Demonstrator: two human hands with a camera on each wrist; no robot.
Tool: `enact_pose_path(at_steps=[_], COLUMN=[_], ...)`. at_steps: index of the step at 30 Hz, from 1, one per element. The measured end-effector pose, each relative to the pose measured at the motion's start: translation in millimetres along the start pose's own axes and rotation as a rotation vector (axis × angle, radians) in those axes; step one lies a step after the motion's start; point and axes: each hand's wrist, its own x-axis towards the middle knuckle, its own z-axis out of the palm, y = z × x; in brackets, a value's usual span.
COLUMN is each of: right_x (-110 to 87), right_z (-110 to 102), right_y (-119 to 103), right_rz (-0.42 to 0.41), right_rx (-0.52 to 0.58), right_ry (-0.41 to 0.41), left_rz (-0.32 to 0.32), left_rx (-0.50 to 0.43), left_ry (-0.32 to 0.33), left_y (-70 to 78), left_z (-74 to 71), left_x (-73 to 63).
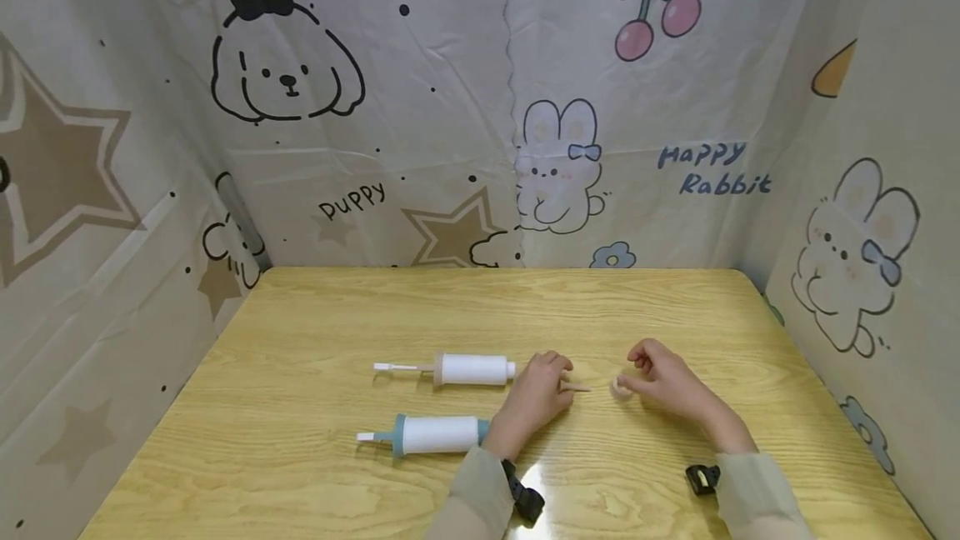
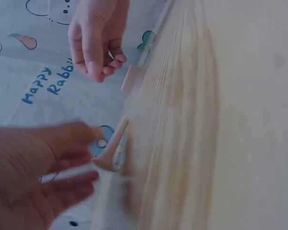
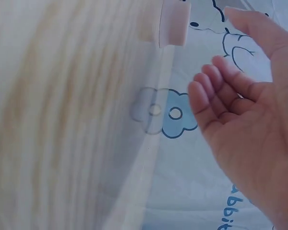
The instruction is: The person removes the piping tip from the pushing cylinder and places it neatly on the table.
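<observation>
My left hand (image 1: 536,394) is low over the table beside a small beige piece (image 2: 110,151) with a thin stem and flared end. In the left wrist view its thumb and fingers are parted, with the flared end just off the fingertips. The stem (image 1: 577,387) points right in the head view. Further right, my right hand (image 1: 670,383) hovers with relaxed fingers around nothing. A short round beige cap-like piece (image 3: 175,24) stands on the table close to its thumb. Left of my left hand lies a white cylinder (image 1: 474,369) with a beige collar and a slim white-tipped rod.
A second white cylinder (image 1: 441,435) with teal ends and a white-tipped rod lies nearer me, its right end partly behind my left arm. Cartoon-printed cloth (image 1: 450,90) walls in the back and sides of the wooden table (image 1: 300,315). Both wrists wear black camera bands.
</observation>
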Motion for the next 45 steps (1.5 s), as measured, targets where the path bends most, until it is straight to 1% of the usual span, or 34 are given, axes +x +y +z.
enact_pose_path(at_steps=[3, 6, 7, 11, 13, 16, 18, 22, 28, 32, 35, 38, 42, 45], right_x=[0.9, 2.1, 2.9, 5.5, 6.6, 7.8, 9.3, 12.5, 16.7, 20.3, 22.2, 22.4, 22.7, 23.5], right_z=[2, 4, 6, 12, 16, 23, 29, 40, 58, 71, 81, 88, 96, 102], right_y=[-5, -10, -12, -21, -27, -37, -43, -57, -81, -97, -107, -116, -126, -132], right_rz=[-0.025, -0.061, -0.075, -0.125, -0.144, -0.181, -0.212, -0.263, -0.319, -0.396, -0.439, -0.449, -0.49, -0.538], right_rx=[-0.003, -0.01, -0.011, 0.014, 0.027, 0.029, 0.028, 0.043, 0.089, 0.075, 0.055, 0.029, -0.054, -0.112], right_ry=[0.042, 0.071, 0.077, 0.073, 0.062, 0.053, 0.048, 0.013, -0.085, -0.149, -0.202, -0.262, -0.319, -0.338], left_rz=[0.066, 0.116, 0.135, 0.209, 0.236, 0.242, 0.23, 0.184, 0.059, -0.002, -0.017, -0.017, -0.009, -0.012], left_rx=[-0.016, -0.059, -0.076, -0.154, -0.198, -0.24, -0.266, -0.278, -0.282, -0.259, -0.221, -0.202, -0.179, -0.152], left_ry=[0.018, 0.04, 0.055, 0.121, 0.137, 0.13, 0.112, 0.084, 0.061, 0.056, 0.058, 0.048, 0.024, 0.0], left_y=[0.7, -0.8, -3.3, -19.4, -28.4, -40.1, -48.1, -64.1, -85.3, -99.6, -109.6, -118.5, -128.5, -134.7], left_z=[-13.3, -32.0, -37.8, -57.5, -66.7, -80.6, -88.5, -102.7, -120.0, -127.3, -131.4, -135.0, -138.7, -140.5], left_x=[-4.0, -9.7, -11.7, -21.6, -28.5, -42.3, -52.7, -74.7, -106.3, -125.4, -139.1, -150.7, -163.0, -170.4])
